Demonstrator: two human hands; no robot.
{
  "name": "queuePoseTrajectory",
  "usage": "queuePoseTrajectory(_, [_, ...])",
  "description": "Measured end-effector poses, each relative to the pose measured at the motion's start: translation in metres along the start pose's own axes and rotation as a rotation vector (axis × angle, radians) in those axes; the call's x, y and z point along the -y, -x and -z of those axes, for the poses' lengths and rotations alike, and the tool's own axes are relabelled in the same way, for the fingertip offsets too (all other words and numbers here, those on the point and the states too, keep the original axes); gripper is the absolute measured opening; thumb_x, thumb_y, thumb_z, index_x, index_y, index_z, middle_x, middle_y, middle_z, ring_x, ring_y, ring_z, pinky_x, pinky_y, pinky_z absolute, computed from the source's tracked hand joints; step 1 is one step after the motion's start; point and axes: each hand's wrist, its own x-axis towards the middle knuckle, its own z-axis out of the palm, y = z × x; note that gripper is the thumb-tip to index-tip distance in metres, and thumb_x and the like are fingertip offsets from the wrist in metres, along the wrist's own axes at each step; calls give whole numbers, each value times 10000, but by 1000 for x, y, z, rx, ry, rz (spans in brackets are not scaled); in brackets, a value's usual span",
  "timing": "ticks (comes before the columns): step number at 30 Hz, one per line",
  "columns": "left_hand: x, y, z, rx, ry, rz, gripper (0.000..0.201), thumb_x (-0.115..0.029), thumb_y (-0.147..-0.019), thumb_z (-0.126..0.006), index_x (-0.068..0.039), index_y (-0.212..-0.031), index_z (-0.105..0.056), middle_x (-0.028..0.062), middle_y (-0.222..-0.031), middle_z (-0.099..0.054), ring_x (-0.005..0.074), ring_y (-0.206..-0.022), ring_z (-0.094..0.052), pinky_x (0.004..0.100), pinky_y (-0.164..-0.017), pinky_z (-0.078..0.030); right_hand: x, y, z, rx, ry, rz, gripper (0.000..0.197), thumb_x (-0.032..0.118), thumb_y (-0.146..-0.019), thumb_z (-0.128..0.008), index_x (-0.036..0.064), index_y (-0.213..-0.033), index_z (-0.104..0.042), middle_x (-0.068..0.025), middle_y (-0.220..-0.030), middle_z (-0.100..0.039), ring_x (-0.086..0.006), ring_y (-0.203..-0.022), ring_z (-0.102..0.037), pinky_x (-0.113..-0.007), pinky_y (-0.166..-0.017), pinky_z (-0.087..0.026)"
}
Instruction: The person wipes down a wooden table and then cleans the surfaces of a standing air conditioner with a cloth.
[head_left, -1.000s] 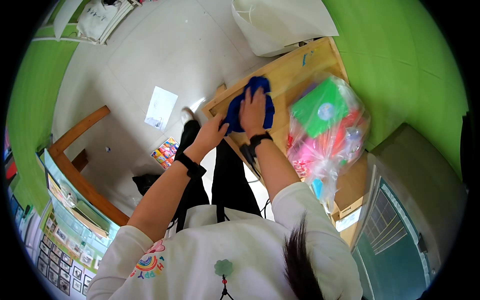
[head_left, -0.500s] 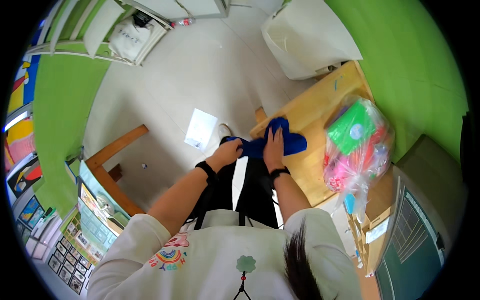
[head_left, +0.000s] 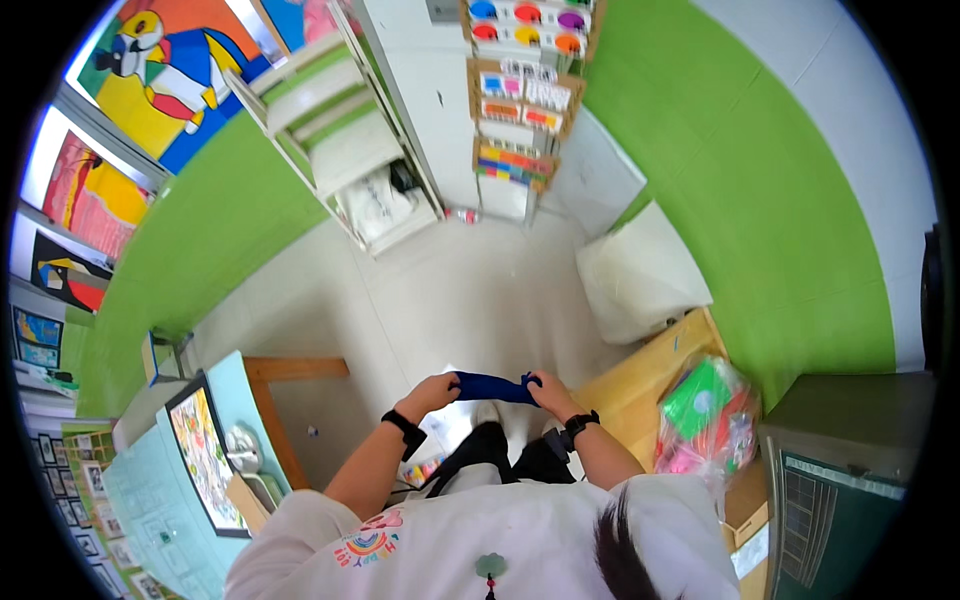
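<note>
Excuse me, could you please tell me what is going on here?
A person is holding a dark blue cloth with both bare hands. The left hand grips one end and the right hand the other, so the cloth spans the gap as a narrow band in front of the body. To the person's right is a wooden table, with a clear plastic bag of colourful items on it; neither hand is touching the bag.
</note>
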Motion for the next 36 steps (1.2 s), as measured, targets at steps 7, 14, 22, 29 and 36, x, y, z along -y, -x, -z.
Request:
queuePoseTrajectory(7, [42, 53, 80, -858, -86, 42, 134, -137, -850, -602, -70, -947, -666, 160, -937, -623, 365, -861, -608, 440, -776, -500, 171, -19, 32, 67, 204, 369, 506, 446, -813, -700, 23, -1086, -647, -176, -1004, -680, -311, -934, -652, -371, -833, -503])
queuePoseTrajectory(14, [45, 62, 140, -1208, 228, 136, 123, -99, -896, -566, -76, -998, -631, 162, -1115, -578, 379, -887, -612, 419, -769, -511, 243, -88, 42, -92, 293, 516, 287, 322, -757, -746, 93, -930, -728, -109, -906, -701, -338, -923, -622, -418, -828, -474])
queuePoseTrajectory(22, [27, -15, 241, -1423, 98, -57, 128, 16, -865, -576, -16, -989, -576, 244, -1341, -403, 419, -1097, -511, 420, -922, -457, 333, -185, 89, -316, 683, 700, 242, 337, -713, -763, 146, -862, -757, -77, -911, -705, -312, -1018, -563, -470, -934, -361])
queuePoseTrajectory(29, [-13, -101, 372, -1431, 122, 33, 94, -44, -887, -579, -37, -980, -590, 175, -1241, -498, 354, -935, -563, 399, -825, -479, 410, -273, 156, -262, 465, 491, 218, 221, -805, -688, 67, -957, -666, -129, -904, -658, -359, -889, -602, -432, -725, -493])
queuePoseTrajectory(36, [-39, -127, 464, -1532, 282, -249, 83, -33, -937, -519, 0, -1000, -562, 146, -1031, -575, 289, -973, -568, 344, -848, -458, 517, -332, 177, -783, 159, 962, 228, -52, -852, -516, 10, -1070, -487, -194, -1043, -520, -376, -986, -532, -420, -799, -465])
